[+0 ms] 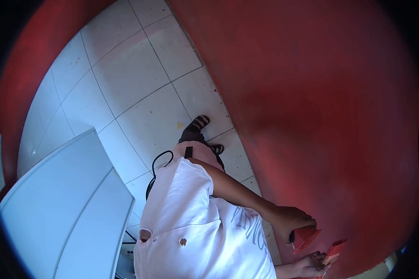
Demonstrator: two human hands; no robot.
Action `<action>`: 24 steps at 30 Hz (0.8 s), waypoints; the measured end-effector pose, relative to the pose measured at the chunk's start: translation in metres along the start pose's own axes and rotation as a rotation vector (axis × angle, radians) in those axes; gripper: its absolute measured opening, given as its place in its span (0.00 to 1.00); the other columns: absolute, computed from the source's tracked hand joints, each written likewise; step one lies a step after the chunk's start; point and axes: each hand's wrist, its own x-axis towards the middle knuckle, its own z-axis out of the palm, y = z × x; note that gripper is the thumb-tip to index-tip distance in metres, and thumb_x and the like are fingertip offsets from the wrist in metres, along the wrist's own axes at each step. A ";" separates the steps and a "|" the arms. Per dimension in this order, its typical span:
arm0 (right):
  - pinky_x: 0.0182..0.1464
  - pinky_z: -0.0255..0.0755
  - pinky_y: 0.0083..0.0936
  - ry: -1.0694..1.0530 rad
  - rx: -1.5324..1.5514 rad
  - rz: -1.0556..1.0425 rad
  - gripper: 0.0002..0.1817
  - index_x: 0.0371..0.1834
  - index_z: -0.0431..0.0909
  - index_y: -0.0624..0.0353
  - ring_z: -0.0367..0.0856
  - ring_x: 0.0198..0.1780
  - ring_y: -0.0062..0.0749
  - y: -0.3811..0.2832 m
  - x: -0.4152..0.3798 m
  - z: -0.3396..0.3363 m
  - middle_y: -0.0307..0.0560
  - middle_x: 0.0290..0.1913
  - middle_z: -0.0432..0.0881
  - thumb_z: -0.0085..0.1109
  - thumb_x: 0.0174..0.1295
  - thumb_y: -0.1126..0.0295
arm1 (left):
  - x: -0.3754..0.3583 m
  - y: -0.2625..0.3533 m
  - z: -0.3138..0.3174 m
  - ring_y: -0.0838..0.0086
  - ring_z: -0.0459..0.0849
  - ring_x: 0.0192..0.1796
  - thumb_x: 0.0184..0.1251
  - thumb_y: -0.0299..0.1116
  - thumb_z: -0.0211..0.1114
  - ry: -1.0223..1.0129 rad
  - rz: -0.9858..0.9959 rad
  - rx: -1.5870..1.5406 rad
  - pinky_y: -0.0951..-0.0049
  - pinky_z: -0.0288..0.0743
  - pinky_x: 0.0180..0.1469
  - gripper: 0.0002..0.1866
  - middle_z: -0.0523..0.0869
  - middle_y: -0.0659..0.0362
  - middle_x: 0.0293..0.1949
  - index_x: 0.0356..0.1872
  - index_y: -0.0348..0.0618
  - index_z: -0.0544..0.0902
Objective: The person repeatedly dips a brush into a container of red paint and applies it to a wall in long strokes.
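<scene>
My left hand (pixel 291 220) is closed around a red, wedge-shaped thing (pixel 306 238) with a dark edge near the palm; I cannot tell whether it is a small container or a scraper. Just below it in the view, my right hand (pixel 313 265) grips a paintbrush (pixel 332 253), its bristles red and pointing away from the fingers. Both hands are close together in front of the white shirt (pixel 191 223), near the red wall (pixel 321 139). Patches of lighter and darker red show on that wall.
White floor tiles (pixel 130 74) run along the wall's base, with a small yellow spot (pixel 179 125) on them. Sandalled feet (pixel 201 122) stand close to the wall. A pale panelled cabinet (pixel 70 204) is at the left, and a dark cable (pixel 160 160) loops beside the body.
</scene>
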 end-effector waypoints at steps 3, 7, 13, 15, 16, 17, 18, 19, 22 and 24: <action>0.52 0.61 0.30 -0.037 -0.103 -0.076 0.26 0.53 0.72 0.61 0.69 0.52 0.35 0.002 0.000 0.012 0.46 0.52 0.74 0.50 0.59 0.52 | 0.001 -0.003 0.002 0.55 0.77 0.44 0.29 0.36 0.72 0.012 0.013 0.001 0.60 0.71 0.44 0.42 0.77 0.50 0.43 0.54 0.44 0.65; 0.56 0.61 0.33 -0.045 -0.166 -0.138 0.28 0.54 0.73 0.60 0.68 0.56 0.37 0.004 -0.004 0.017 0.47 0.55 0.73 0.49 0.59 0.49 | 0.001 -0.007 0.007 0.55 0.77 0.43 0.28 0.38 0.74 0.051 0.049 -0.006 0.61 0.71 0.43 0.43 0.76 0.50 0.41 0.53 0.43 0.65; 0.32 0.62 0.20 0.111 0.011 -0.021 0.18 0.48 0.72 0.62 0.72 0.35 0.28 0.001 0.001 -0.009 0.40 0.37 0.75 0.57 0.56 0.64 | 0.002 -0.009 0.008 0.54 0.77 0.43 0.28 0.38 0.73 0.058 0.067 -0.006 0.60 0.71 0.43 0.43 0.77 0.49 0.41 0.54 0.42 0.65; 0.32 0.61 0.20 0.120 0.019 -0.031 0.18 0.47 0.73 0.61 0.72 0.34 0.29 0.001 -0.002 -0.004 0.40 0.36 0.75 0.57 0.56 0.65 | 0.002 -0.008 0.006 0.54 0.77 0.44 0.29 0.37 0.73 0.040 0.053 -0.009 0.60 0.71 0.44 0.43 0.76 0.50 0.42 0.55 0.43 0.64; 0.32 0.61 0.20 0.110 0.014 -0.029 0.18 0.47 0.73 0.62 0.72 0.34 0.28 0.001 -0.002 -0.002 0.39 0.36 0.75 0.57 0.56 0.65 | 0.002 -0.007 0.005 0.55 0.77 0.45 0.29 0.37 0.73 0.022 0.038 -0.011 0.60 0.70 0.44 0.43 0.76 0.51 0.43 0.55 0.44 0.64; 0.32 0.61 0.20 0.099 0.009 -0.026 0.17 0.47 0.73 0.62 0.72 0.34 0.28 0.001 -0.002 -0.002 0.39 0.35 0.75 0.57 0.56 0.65 | 0.002 -0.006 0.005 0.55 0.77 0.46 0.30 0.36 0.73 0.005 0.024 -0.013 0.60 0.70 0.44 0.43 0.76 0.51 0.44 0.56 0.45 0.64; 0.32 0.61 0.20 0.088 0.004 -0.024 0.17 0.47 0.73 0.62 0.73 0.34 0.28 0.000 -0.002 -0.003 0.39 0.35 0.75 0.57 0.56 0.65 | 0.002 -0.006 0.004 0.55 0.76 0.46 0.30 0.36 0.72 -0.002 0.019 -0.014 0.60 0.70 0.44 0.43 0.76 0.51 0.44 0.56 0.45 0.64; 0.32 0.62 0.20 0.090 -0.007 -0.031 0.17 0.46 0.73 0.62 0.73 0.34 0.28 0.001 -0.002 -0.003 0.39 0.36 0.76 0.56 0.56 0.64 | 0.002 -0.005 0.003 0.56 0.76 0.46 0.30 0.36 0.72 -0.008 0.013 -0.015 0.60 0.70 0.44 0.43 0.76 0.51 0.44 0.56 0.45 0.63; 0.31 0.65 0.20 0.126 -0.042 -0.040 0.18 0.46 0.74 0.61 0.75 0.34 0.27 0.004 -0.003 -0.002 0.41 0.38 0.77 0.55 0.56 0.62 | 0.002 -0.005 0.002 0.56 0.76 0.46 0.30 0.36 0.72 -0.020 0.013 -0.009 0.60 0.70 0.44 0.43 0.76 0.51 0.44 0.56 0.45 0.63; 0.31 0.67 0.19 0.166 -0.073 -0.042 0.18 0.46 0.74 0.60 0.76 0.34 0.27 0.005 -0.003 -0.003 0.42 0.40 0.78 0.54 0.56 0.60 | 0.002 -0.006 0.003 0.56 0.77 0.46 0.30 0.37 0.72 -0.016 0.020 -0.009 0.60 0.70 0.43 0.43 0.76 0.51 0.44 0.56 0.46 0.63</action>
